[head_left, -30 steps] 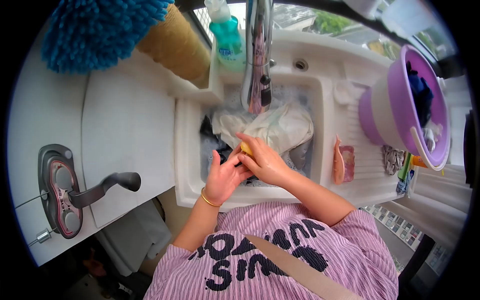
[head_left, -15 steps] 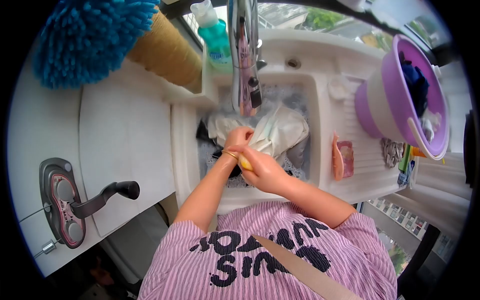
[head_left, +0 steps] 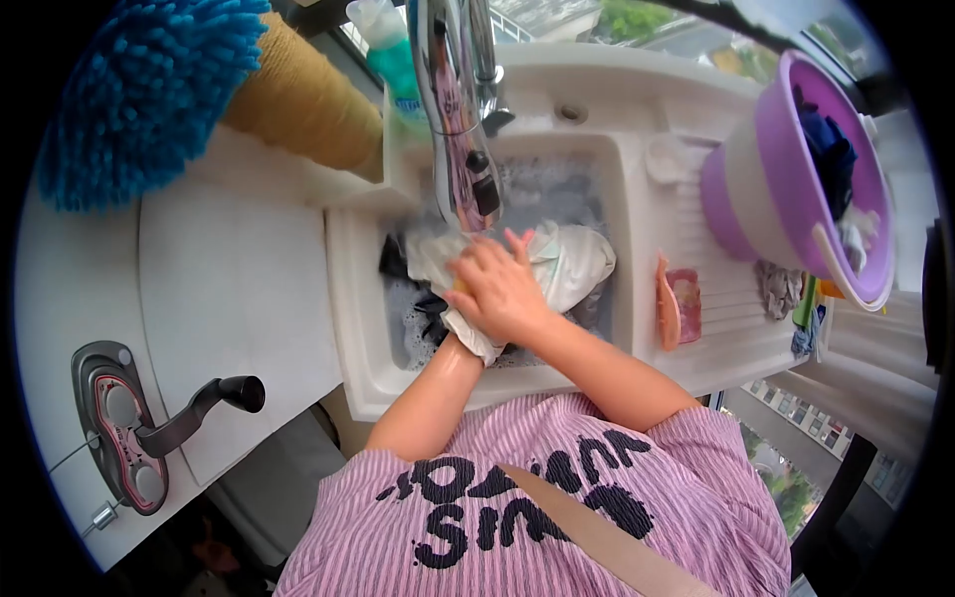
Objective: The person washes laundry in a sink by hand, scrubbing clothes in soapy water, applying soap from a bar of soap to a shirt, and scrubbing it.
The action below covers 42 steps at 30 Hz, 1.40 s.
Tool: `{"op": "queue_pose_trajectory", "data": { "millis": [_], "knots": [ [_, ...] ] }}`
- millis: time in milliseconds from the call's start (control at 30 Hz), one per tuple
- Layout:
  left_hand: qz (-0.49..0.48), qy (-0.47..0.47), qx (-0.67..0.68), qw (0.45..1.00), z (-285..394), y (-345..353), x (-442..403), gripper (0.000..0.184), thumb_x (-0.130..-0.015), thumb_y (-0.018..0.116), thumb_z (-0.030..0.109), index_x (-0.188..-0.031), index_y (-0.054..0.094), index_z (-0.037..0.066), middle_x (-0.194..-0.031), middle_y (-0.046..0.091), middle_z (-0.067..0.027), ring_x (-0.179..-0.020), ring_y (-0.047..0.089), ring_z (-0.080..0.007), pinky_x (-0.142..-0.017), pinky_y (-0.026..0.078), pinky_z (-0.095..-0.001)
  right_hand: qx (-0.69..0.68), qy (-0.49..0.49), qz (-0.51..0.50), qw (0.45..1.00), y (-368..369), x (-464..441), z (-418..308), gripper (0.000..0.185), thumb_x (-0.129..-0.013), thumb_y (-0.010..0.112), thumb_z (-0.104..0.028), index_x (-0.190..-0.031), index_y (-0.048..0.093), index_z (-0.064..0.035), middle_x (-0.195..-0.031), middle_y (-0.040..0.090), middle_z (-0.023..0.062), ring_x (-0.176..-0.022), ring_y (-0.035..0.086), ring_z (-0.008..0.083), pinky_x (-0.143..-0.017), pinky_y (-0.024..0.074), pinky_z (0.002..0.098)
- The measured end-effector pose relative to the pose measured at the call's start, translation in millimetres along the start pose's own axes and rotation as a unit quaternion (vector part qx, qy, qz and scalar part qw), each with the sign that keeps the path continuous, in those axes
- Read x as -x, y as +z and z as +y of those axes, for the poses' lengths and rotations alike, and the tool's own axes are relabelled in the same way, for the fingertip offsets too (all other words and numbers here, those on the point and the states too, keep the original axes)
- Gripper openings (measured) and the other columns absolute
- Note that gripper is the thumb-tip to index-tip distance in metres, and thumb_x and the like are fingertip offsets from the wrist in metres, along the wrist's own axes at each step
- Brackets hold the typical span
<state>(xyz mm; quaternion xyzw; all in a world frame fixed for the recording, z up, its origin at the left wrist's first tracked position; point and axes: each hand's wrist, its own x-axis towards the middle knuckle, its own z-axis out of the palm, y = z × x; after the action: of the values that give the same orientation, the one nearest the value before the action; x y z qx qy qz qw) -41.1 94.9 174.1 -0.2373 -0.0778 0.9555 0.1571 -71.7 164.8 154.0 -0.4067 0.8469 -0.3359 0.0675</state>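
Note:
White wet cloth point(head_left: 574, 264) lies bunched in the sink basin point(head_left: 624, 199), in soapy water under the chrome faucet point(head_left: 460, 149). Part of it covers my left hand and wrist, so the fingers of that hand are hidden. My right hand point(head_left: 500, 294) lies over the cloth and the left hand, its fingers bent forward. A bit of something yellow point(head_left: 461, 286) shows under the right palm, mostly hidden. Dark cloth point(head_left: 431, 316) floats in the water left of the hands.
A purple and white bucket point(head_left: 741, 189) with clothes stands on the ridged drainboard, right. Near it are a pink brush point(head_left: 668, 306) and a soap dish point(head_left: 686, 298). A teal bottle point(head_left: 396, 68), a blue fluffy object point(head_left: 149, 99) and a rope-wrapped post point(head_left: 303, 99) stand at the upper left.
My left hand has gone under the white cloth, which now wraps its wrist. My right hand has moved from the left wrist onto the cloth. The view has shifted slightly.

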Motion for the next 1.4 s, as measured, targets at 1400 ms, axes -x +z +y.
{"op": "queue_pose_trajectory", "data": {
  "millis": [1400],
  "knots": [
    [-0.044, 0.046, 0.001, 0.998, -5.0, 9.6, 31.4, 0.104, -0.093, 0.038, 0.072, -0.158, 0.011, -0.005, -0.166, 0.014, -0.0228, -0.152, 0.017, -0.0414, -0.124, 0.013, -0.0536, -0.243, 0.432, 0.098, 0.863, -200.2, 164.6, 144.5, 0.025, -0.102, 0.058, -0.021, -0.120, 0.062, -0.0035, -0.108, 0.070, 0.0107, -0.099, 0.068, 0.0172, -0.082, 0.0539, 0.0316]
  ]
}}
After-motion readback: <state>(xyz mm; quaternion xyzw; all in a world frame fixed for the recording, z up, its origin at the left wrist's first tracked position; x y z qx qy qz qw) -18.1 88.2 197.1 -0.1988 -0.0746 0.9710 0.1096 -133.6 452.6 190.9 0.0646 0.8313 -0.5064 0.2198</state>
